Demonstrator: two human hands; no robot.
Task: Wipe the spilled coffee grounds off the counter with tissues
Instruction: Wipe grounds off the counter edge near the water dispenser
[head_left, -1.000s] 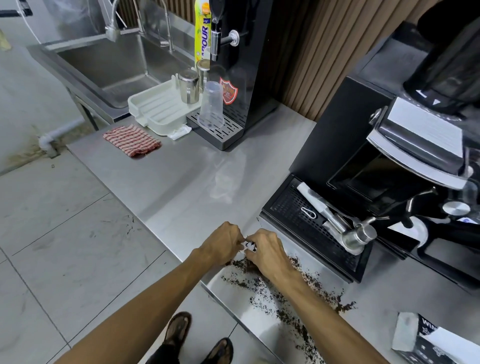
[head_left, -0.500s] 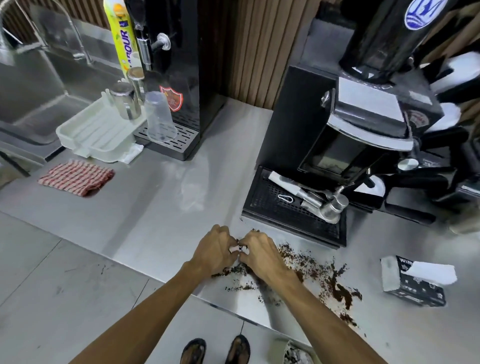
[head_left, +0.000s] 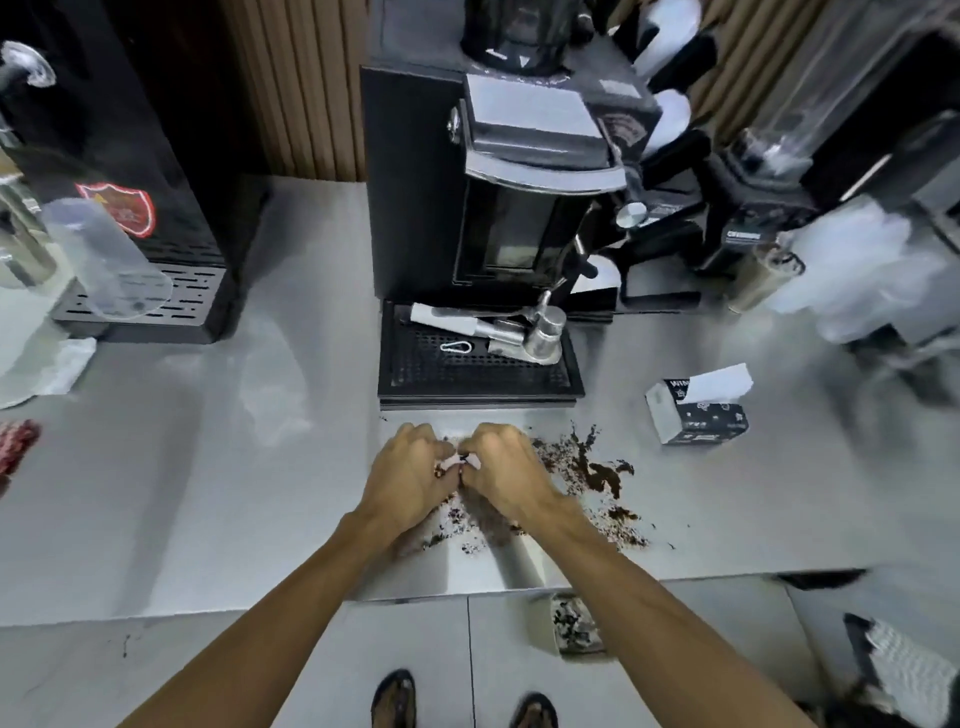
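Note:
Dark coffee grounds (head_left: 597, 475) lie scattered over the steel counter (head_left: 208, 493) in front of the espresso machine. My left hand (head_left: 410, 475) and my right hand (head_left: 506, 470) meet knuckle to knuckle over the left part of the spill. Both are curled round a small crumpled white tissue (head_left: 457, 461), of which only a scrap shows between the fingers. Grounds also lie under and behind my wrists. A black tissue box (head_left: 696, 415) with a white sheet sticking out stands on the counter to the right.
The espresso machine's black drip tray (head_left: 478, 387) with a portafilter (head_left: 519, 332) lies just beyond my hands. A black dispenser (head_left: 135, 208) with a clear cup stands at the left. Below the counter edge a container (head_left: 574, 623) holds grounds. My sandalled feet show on the tiled floor.
The view has swung right and closer over the counter, bringing the tissue box and grinder into sight. Both hands stay pressed together round the tissue over the grounds.

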